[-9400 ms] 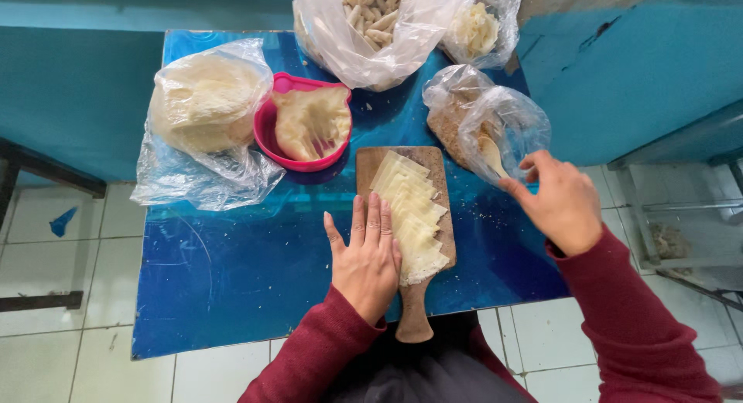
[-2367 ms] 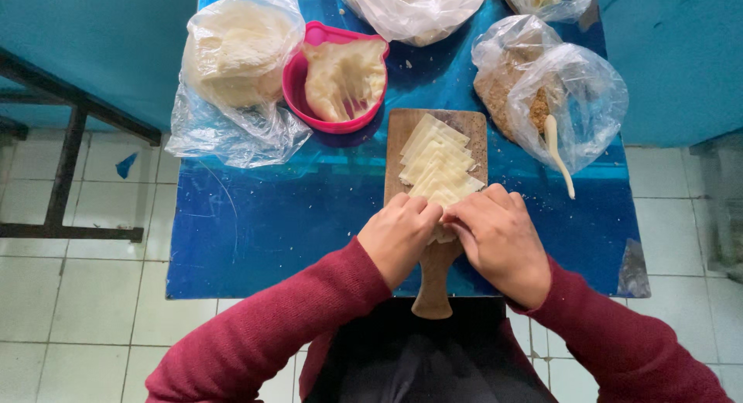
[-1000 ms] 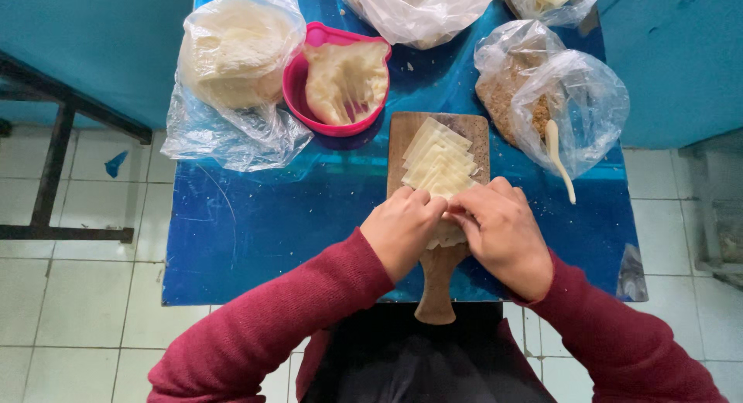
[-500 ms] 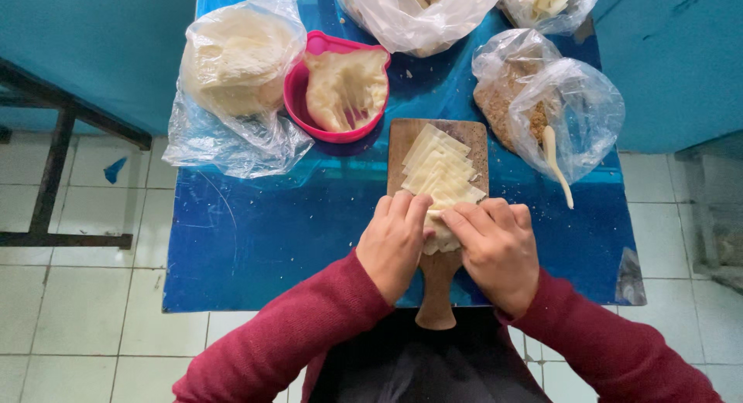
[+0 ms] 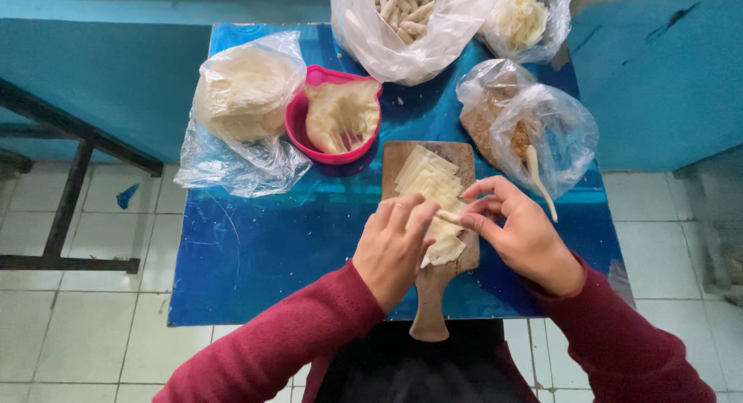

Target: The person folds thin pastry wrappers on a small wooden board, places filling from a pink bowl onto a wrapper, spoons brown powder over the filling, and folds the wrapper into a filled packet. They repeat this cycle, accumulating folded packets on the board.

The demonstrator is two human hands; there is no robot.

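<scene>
- Working at the near edge of the blue table (image 5: 255,256), you are keeping both hands over the wooden cutting board (image 5: 433,295), whose handle is pointing toward you past that edge.
- You are resting your left hand (image 5: 391,248) on the near end of the stack of pale wrapper sheets (image 5: 428,188) lying on the board; its fingers are lying flat, holding nothing.
- You are pinching a thin pale roll (image 5: 449,216) with your right hand (image 5: 522,237); the thumb and forefinger are closing narrowly on it, just above the wrappers.
- Beyond the board, a pink bowl (image 5: 298,128) holding a crumpled pale sheet is sitting near the middle of the table.
- A clear bag of stacked round sheets (image 5: 244,97) is lying at the far left corner.
- A bag of brown crumbs (image 5: 534,124) with a pale spoon (image 5: 539,179) leaning out is sitting along the right edge.
- A bag of finished rolls (image 5: 406,16) and a smaller bag of pale pieces (image 5: 526,20) are standing at the far edge.
</scene>
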